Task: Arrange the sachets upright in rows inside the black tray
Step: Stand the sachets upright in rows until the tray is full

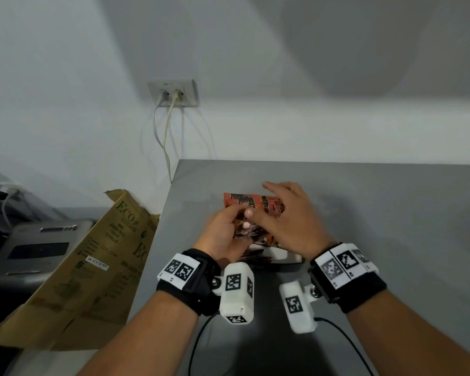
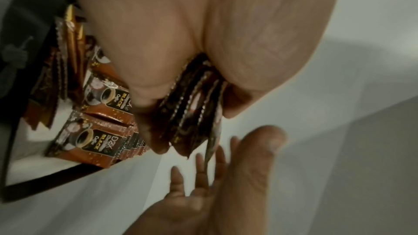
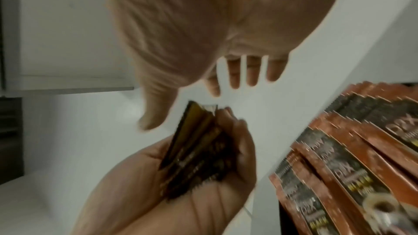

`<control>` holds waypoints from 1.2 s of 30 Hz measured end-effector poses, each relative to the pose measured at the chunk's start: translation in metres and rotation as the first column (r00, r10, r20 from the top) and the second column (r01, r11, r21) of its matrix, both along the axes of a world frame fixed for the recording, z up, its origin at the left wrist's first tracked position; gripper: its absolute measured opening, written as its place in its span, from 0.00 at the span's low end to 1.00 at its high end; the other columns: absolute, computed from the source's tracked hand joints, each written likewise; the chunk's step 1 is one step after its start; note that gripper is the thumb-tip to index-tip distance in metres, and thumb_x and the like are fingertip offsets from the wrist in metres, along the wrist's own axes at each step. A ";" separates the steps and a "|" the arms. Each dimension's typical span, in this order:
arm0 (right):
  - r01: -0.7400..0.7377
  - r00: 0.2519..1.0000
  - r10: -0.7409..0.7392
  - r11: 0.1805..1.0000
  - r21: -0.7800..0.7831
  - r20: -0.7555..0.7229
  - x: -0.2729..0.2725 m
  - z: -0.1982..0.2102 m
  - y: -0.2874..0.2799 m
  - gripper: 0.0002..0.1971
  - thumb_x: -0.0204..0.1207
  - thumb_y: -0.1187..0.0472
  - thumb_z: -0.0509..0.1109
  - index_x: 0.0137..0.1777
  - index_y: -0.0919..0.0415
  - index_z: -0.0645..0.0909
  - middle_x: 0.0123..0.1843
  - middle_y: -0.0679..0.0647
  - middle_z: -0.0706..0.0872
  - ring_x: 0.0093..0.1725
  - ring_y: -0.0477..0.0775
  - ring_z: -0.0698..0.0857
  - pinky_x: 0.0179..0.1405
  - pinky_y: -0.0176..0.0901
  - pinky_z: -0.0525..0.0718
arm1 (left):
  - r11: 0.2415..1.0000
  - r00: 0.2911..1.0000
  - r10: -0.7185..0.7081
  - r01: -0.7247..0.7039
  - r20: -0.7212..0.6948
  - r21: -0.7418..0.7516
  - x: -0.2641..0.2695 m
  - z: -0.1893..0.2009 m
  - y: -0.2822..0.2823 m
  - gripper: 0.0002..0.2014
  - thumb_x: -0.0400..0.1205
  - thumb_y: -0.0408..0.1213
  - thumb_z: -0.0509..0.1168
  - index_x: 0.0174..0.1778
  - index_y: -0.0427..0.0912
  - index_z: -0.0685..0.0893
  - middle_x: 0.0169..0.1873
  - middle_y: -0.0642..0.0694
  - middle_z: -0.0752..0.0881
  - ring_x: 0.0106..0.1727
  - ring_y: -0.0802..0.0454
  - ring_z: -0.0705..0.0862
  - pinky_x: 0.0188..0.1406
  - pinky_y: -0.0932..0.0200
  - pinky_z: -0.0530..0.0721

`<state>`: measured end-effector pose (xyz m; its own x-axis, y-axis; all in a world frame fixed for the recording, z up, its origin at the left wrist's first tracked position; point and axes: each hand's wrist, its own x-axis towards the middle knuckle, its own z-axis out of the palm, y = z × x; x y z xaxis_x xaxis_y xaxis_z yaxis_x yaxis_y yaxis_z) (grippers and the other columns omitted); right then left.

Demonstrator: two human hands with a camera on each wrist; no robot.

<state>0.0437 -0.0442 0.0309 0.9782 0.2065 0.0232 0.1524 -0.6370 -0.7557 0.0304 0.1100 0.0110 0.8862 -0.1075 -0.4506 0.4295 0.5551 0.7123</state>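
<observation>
A black tray point(image 1: 289, 258) sits on the grey table under both hands; its rim point(image 2: 45, 178) shows in the left wrist view. Rows of orange-brown coffee sachets point(image 1: 251, 201) stand inside it point(image 2: 90, 142) point(image 3: 353, 151). My left hand point(image 1: 224, 233) grips a small bundle of sachets point(image 1: 244, 229) edge-on between thumb and fingers point(image 2: 194, 106) point(image 3: 199, 149). My right hand point(image 1: 291, 221) hovers just right of the bundle, over the tray's rows, with fingers point(image 3: 251, 72) straight and spread, holding nothing. Most of the tray is hidden by the hands.
A brown cardboard box point(image 1: 92, 267) leans against the table's left edge, with a grey appliance point(image 1: 38, 248) beyond it. A wall socket with two cables point(image 1: 173, 93) is behind. Grey tabletop point(image 1: 391, 213) stretches to the right of the tray.
</observation>
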 end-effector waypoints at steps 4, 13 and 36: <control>-0.360 0.931 0.363 0.902 -0.237 -0.031 -0.003 0.016 0.002 0.62 0.56 0.39 0.85 0.87 0.43 0.52 0.88 0.41 0.55 0.86 0.44 0.50 0.83 0.44 0.49 | 0.995 0.996 -0.084 0.084 -0.001 -0.052 -0.004 0.004 -0.003 0.16 0.83 0.30 0.61 0.64 0.28 0.82 0.48 0.32 0.90 0.45 0.40 0.91 0.43 0.50 0.90; -0.441 0.892 0.449 0.889 -0.127 0.046 -0.002 0.014 0.008 0.43 0.59 0.55 0.85 0.76 0.49 0.72 0.66 0.41 0.79 0.65 0.40 0.78 0.70 0.38 0.76 | 0.974 0.986 -0.124 0.142 0.112 -0.175 -0.005 0.004 -0.003 0.26 0.67 0.22 0.63 0.63 0.36 0.78 0.46 0.32 0.83 0.46 0.40 0.89 0.43 0.49 0.89; -0.102 0.984 0.042 0.930 -0.353 -0.174 0.022 -0.057 -0.056 0.16 0.70 0.69 0.78 0.52 0.49 0.82 0.46 0.45 0.85 0.48 0.51 0.86 0.38 0.31 0.74 | 0.956 0.989 0.143 -0.144 0.021 0.255 0.012 -0.012 0.029 0.22 0.78 0.22 0.68 0.69 0.38 0.80 0.51 0.31 0.89 0.42 0.41 0.91 0.37 0.51 0.89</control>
